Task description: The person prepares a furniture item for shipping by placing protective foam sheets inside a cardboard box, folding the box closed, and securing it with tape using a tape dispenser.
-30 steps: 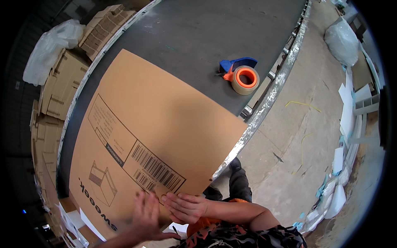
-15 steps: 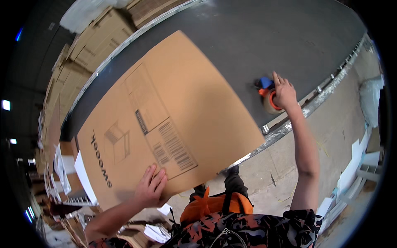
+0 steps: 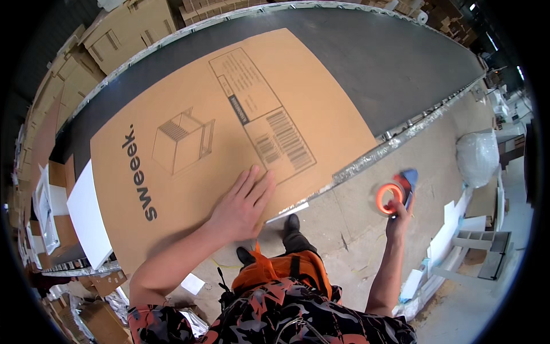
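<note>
A large flat brown cardboard box [image 3: 321,97], printed with a line drawing of furniture and a barcode panel, lies on a dark conveyor belt [image 3: 412,69]. Its near edge reaches over the belt's metal side rail. My left hand [image 3: 243,207] rests on the box top beside the barcode panel, palm down with fingers stretched out. Off to the right, beyond the rail and above the floor, my right hand [image 3: 399,221] is closed round a tape dispenser [image 3: 409,176] with an orange ring and a blue end. The dispenser is clear of the box.
Stacked cartons [image 3: 126,37] stand along the belt's far left side. White panels [image 3: 91,212] and an open carton sit left of the box. On the floor at right are a plastic-wrapped bundle [image 3: 477,159] and grey shelf-like pieces [image 3: 484,252]. The rail [image 3: 395,148] borders the belt.
My right hand has lifted the tape dispenser off the belt and brought it back over the rail, nearer my body. My left hand stays on the box. The whole view has shifted.
</note>
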Motion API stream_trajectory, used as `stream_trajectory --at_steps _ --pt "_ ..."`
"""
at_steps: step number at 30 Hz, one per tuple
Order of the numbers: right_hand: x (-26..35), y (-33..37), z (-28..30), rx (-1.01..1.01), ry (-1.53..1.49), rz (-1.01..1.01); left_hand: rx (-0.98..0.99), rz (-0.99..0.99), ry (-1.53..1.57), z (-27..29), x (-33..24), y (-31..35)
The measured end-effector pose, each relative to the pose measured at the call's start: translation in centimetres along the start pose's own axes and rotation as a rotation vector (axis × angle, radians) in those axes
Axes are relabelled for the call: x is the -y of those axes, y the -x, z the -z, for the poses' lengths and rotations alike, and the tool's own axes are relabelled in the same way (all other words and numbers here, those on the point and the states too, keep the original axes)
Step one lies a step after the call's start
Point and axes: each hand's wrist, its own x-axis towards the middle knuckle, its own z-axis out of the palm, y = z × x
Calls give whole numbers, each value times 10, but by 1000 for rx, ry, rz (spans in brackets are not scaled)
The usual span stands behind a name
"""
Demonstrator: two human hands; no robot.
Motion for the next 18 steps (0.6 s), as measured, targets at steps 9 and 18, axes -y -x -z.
stream_trajectory --at_steps 9,18 --pt "158 28 -285 780 1432 750 -49 -35 -53 -7 5 3" --pt "75 67 -146 1130 1639 684 -63 -28 -49 -17 4 9"
